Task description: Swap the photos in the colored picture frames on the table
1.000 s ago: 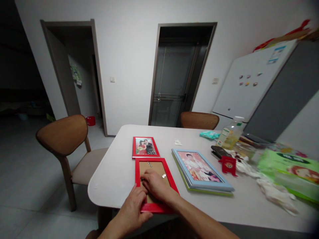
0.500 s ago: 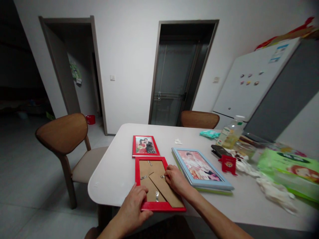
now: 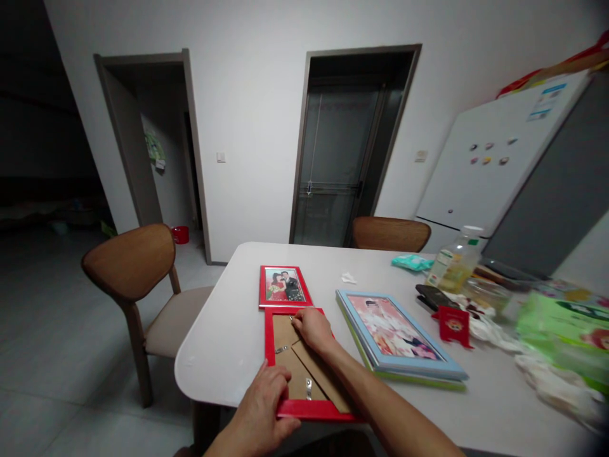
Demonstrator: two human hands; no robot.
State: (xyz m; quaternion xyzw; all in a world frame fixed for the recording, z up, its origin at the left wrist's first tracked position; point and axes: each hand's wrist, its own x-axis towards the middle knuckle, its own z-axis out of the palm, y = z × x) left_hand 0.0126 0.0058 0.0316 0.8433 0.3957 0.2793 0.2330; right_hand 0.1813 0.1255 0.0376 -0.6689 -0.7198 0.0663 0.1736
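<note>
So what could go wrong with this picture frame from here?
The red frame lies back-up close to the table's near edge, so it might tip or slide if the left hand eased off. The right hand's fingers are at a small metal clip, which could pinch or scratch. The right forearm passes close by the frame stack and might nudge it.

room for a hand over left part of the table [image 3: 214, 343], narrow gap between lower red frame [image 3: 291, 368] and frame stack [image 3: 397, 330], bottle [image 3: 453, 261] blocking at the right
</note>
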